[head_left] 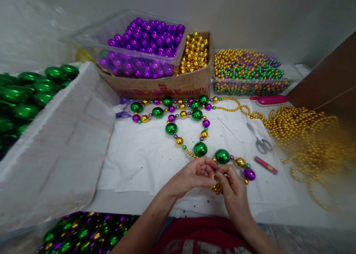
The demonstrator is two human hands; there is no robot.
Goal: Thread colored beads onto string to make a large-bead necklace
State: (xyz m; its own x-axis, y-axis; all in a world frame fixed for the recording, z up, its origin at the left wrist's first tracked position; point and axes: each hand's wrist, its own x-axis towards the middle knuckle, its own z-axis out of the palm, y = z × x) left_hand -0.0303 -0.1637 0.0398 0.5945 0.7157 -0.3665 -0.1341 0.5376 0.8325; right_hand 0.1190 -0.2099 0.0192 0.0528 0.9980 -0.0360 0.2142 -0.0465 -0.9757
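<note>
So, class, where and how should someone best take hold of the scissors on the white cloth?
Probably by the handle loops, with the right hand coming from the near side. The scissors lie flat, loops toward the person, blades pointing away and leftward. Reach over the small red object just nearer than the loops.

Place: looks to me like a bead-stringing workshop | Landmark: cardboard box of loose gold beads | Left of the box: white bin heaped with big green beads | Right of it: clear tub of small mixed beads | In front of it: white cloth with scissors and a length of strung beads
</note>
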